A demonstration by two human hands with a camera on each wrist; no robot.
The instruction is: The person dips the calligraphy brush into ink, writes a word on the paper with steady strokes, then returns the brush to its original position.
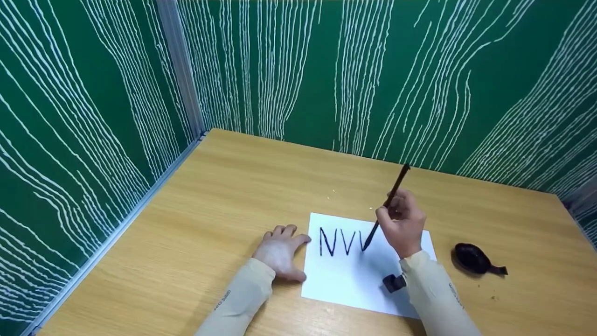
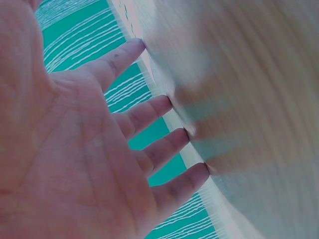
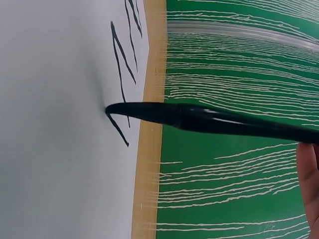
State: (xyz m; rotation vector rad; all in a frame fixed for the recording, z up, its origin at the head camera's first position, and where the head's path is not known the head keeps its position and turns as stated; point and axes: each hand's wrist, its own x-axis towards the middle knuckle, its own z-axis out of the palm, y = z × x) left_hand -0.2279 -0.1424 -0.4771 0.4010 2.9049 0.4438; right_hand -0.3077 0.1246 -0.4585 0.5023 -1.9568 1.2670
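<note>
My right hand (image 1: 404, 223) pinches a dark brush (image 1: 396, 184) by its handle, and the brush slants down to a white sheet of paper (image 1: 340, 284). In the right wrist view, the bent black brush tip (image 3: 134, 110) touches the paper at the end of a short black stroke (image 3: 119, 132). Black zigzag strokes (image 1: 328, 242) run along the upper part of the sheet. My left hand (image 1: 278, 252) lies with spread fingers at the paper's left edge. The left wrist view shows its straight fingers (image 2: 174, 189) with their tips on the table.
A small black dish (image 1: 472, 258) with a short handle, its inside dark, sits right of the paper. A dark block-like device (image 1: 394, 283) is at my right wrist. Green walls (image 1: 312, 70) with white wavy lines border the wooden table (image 1: 210, 200) at the back and left.
</note>
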